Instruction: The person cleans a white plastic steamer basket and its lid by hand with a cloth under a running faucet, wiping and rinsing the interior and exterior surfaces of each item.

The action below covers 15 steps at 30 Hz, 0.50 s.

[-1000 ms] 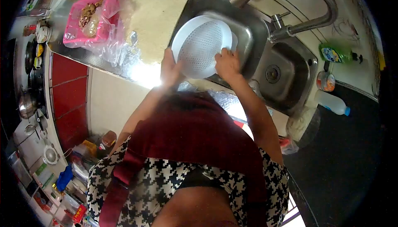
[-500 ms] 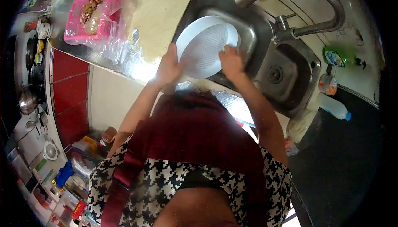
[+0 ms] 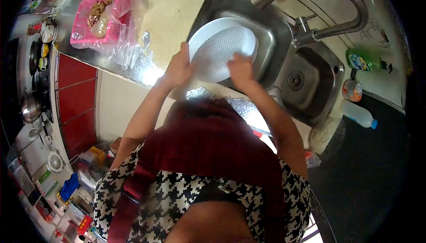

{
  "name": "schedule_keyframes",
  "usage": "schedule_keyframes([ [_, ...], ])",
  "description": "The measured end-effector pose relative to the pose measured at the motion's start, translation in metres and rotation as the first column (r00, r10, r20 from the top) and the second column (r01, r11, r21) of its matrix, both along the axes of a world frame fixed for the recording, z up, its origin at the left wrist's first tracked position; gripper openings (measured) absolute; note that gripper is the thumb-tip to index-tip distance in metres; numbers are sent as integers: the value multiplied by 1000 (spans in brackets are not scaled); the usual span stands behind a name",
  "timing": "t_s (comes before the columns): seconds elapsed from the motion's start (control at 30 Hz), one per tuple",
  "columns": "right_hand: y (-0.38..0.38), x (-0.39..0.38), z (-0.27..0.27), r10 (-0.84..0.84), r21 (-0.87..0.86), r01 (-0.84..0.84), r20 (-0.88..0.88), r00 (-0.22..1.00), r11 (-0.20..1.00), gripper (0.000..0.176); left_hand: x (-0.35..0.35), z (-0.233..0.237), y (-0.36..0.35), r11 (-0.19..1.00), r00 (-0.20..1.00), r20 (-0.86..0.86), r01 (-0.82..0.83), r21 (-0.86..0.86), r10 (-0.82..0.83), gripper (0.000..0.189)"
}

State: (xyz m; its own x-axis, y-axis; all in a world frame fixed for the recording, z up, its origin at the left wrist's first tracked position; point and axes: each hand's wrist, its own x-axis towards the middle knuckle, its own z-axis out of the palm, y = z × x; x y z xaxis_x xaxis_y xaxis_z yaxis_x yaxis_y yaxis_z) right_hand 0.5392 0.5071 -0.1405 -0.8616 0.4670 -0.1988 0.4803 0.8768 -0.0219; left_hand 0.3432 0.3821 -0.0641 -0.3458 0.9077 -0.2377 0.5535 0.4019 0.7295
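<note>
A white plastic colander (image 3: pixel 222 50), with a perforated bottom and a smooth outer wall, is tilted over the left basin of the steel sink (image 3: pixel 266 67). My left hand (image 3: pixel 179 67) is closed on its left edge, the thumb on the near side. Against the colander's lower right part, my right hand (image 3: pixel 242 71) has its fingers curled together and a little blurred. Whatever those fingers hold, I cannot tell. Above the sink arches the metal faucet (image 3: pixel 306 32), with no water showing from its spout.
Left on the counter (image 3: pixel 166 10) stands a pink basket (image 3: pixel 82 36) with clear plastic and brown food pieces. At right are a green soap bottle (image 3: pixel 364 61), a small labelled tub (image 3: pixel 352 90) and a white bottle with a blue cap (image 3: pixel 358 115). Crumpled foil (image 3: pixel 148 59) lines the counter edge.
My right hand has slid slightly left and down across the colander. My left hand stays at the colander's left edge.
</note>
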Motion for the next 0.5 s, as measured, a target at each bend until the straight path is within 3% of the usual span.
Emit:
schedule_keyframes([
  [0.03, 17, 1, 7, 28, 174, -36, 49, 998, 984, 15, -1, 1, 1, 1000, 1000, -14, 27, -6, -27, 40],
  [0.07, 31, 2, 14, 34, 177, -42, 50, 998, 983, 15, -3, 1, 1, 1000, 1000, -14, 20, -3, -20, 40],
  [0.13, 47, 0, 36, 146, 401, -130, -9, 989, 907, 14, -6, 1, -2, 1000, 998, 63, 13, -20, -12, 40],
  [0.27, 30, 2, -5, 151, 427, -154, 40, 988, 891, 13, -4, 7, 1, 998, 995, 78, 57, 0, -57, 40],
  [0.33, 5, 1, -12, 72, 209, -74, 16, 997, 975, 14, -8, 0, 0, 1000, 990, 138, 12, 2, -12, 39],
  [0.37, -4, -5, -14, 71, 213, -72, 11, 997, 974, 14, -10, 0, 2, 1000, 991, 132, 13, 6, -14, 39],
  [0.43, -19, -13, -9, -78, -9, 78, 12, 997, 997, 15, -8, 1, 2, 995, 975, 204, -78, -60, 89, 36],
  [0.47, -20, -9, -4, -96, -164, 77, -112, 989, 983, 16, -7, 1, 1, 995, 975, 203, -74, -62, 85, 36],
  [0.5, -25, -7, -5, -104, -163, 84, -115, 988, 983, 16, -7, 1, 1, 997, 980, 186, -70, -43, 77, 35],
])
